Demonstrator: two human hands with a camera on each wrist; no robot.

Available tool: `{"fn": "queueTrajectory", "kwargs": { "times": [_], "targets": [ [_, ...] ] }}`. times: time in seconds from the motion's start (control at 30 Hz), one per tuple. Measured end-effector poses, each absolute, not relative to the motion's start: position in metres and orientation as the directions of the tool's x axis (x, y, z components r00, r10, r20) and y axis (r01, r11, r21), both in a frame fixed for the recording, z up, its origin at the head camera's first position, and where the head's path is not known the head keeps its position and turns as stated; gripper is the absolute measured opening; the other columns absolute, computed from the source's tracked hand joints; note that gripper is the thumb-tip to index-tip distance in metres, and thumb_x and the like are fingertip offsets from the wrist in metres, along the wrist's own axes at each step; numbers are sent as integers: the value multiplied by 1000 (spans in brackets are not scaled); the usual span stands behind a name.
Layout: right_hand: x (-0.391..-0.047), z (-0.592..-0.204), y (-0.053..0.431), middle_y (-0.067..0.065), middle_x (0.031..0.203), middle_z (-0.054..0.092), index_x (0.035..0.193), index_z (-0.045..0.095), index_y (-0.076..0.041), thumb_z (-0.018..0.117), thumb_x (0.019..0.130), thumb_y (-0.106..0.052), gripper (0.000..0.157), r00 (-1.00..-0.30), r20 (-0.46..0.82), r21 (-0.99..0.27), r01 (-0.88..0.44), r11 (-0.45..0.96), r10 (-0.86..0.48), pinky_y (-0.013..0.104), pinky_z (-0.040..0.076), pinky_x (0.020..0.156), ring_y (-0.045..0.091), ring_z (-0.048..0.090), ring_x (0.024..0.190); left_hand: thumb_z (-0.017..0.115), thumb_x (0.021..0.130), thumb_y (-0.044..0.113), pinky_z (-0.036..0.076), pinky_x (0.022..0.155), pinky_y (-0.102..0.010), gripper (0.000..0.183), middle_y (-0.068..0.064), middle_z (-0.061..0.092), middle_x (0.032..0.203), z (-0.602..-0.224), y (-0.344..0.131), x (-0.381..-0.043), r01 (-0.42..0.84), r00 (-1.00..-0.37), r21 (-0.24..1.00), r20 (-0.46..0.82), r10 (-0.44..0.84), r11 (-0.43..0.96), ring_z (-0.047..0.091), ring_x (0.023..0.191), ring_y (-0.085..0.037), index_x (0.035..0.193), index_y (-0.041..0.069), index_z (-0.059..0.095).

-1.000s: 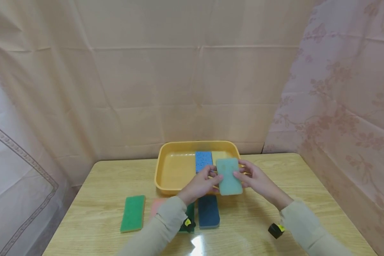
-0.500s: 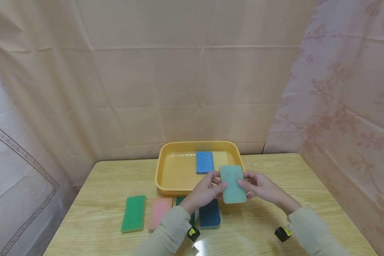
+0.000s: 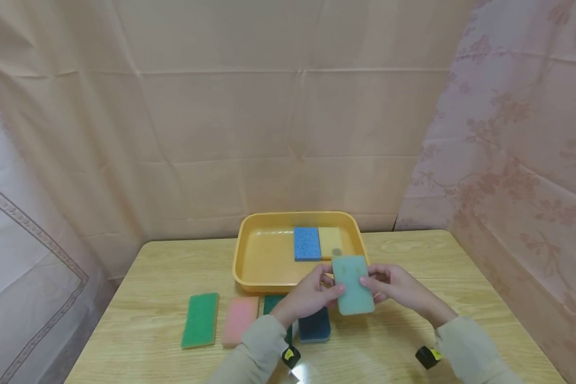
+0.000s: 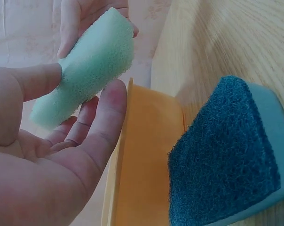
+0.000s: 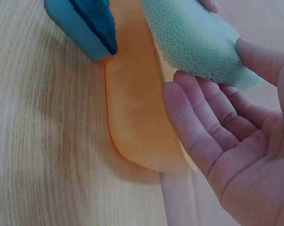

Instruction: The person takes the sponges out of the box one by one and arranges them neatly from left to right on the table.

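Both hands hold a pale mint-green sponge (image 3: pixel 354 293) upright, just in front of the tray's right part. My left hand (image 3: pixel 309 293) pinches its left edge, thumb on the near face and fingers behind. The right hand (image 3: pixel 396 288) grips the opposite edge in the same way. In the left wrist view the sponge (image 4: pixel 95 61) shows a coarse, open mesh texture, bowed slightly between the thumb and fingers of the left hand (image 4: pixel 52 174). The right wrist view has the sponge (image 5: pixel 193 42) above the curled fingers of the right hand (image 5: pixel 240 141).
A yellow tray (image 3: pixel 264 288) holds a speckled blue sponge (image 3: pixel 307 244) and a yellow sponge (image 3: pixel 329 240), side by side. Before it lie a green sponge (image 3: pixel 199 321), a pink sponge (image 3: pixel 240 321), a dark green sponge (image 3: pixel 272 303), partly hidden, and a dark blue sponge (image 3: pixel 315 328).
The hands have brought the mint-green sponge toward me and slightly right, away from over the tray. The yellow sponge and the pink sponge now show more fully.
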State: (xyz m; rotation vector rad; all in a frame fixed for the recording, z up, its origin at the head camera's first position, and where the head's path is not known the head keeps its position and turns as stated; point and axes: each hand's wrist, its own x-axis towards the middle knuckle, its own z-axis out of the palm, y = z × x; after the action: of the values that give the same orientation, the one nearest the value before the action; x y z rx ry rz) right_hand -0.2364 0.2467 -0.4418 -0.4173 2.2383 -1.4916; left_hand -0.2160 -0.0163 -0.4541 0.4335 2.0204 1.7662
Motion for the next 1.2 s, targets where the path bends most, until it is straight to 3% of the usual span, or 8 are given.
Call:
{"fn": "queueTrajectory", "kwargs": {
  "times": [0.33,0.7,1.2],
  "targets": [
    [-232,-451,251,15,110,70,130,56,8,60,104,-29,46,-841,-167,-927,-45,373,-514,44,60,79,30,69,98,69,99,28,60,81,-43,34,-4,63,107,-456,-22,-215,-15,-867,982,-106,487,186,67,96,-33,125,11,55],
    [-229,-465,252,14,108,70,133,54,11,59,105,-29,49,-817,-188,-930,-31,367,-545,47,60,79,29,70,95,67,100,28,58,73,-33,33,0,65,101,-470,-19,-211,6,-872,974,-105,478,226,67,89,-27,126,10,55],
    [-227,-467,256,11,102,69,125,60,7,59,105,-26,39,-798,-198,-906,-73,417,-570,38,60,76,27,68,91,68,100,30,55,67,-28,31,3,64,97,-481,-13,-207,14,-881,960,-120,458,278,65,82,-21,123,12,57]
  ]
}}
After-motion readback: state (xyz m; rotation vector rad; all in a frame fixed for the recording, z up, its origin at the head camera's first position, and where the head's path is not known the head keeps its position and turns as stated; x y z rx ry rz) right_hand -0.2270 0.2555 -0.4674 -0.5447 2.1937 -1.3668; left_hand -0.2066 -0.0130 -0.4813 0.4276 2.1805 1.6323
